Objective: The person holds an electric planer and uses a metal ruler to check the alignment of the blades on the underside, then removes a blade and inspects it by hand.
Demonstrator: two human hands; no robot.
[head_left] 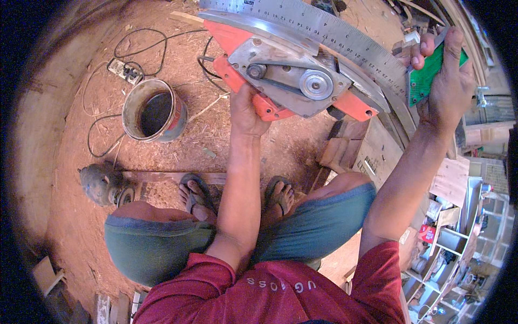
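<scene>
Left hand [249, 110] has a solid grip on an orange electric planer [294, 67], held up above the dirt floor [70, 227] out past the knees. Its long axis slants from upper left down to lower right — drive pulleys and belt facing up at the camera, sole turned away from the body. Right hand [445, 94] is wrapped around the green stock [429, 81] of a try square [356, 47], and the steel blade runs along the planer's sole; can't tell if they're touching all the way. Writing-wise: scale figures down the blade plus a small dark printed mark near its far end, and pale lettering on the red T-shirt [297, 286].
</scene>
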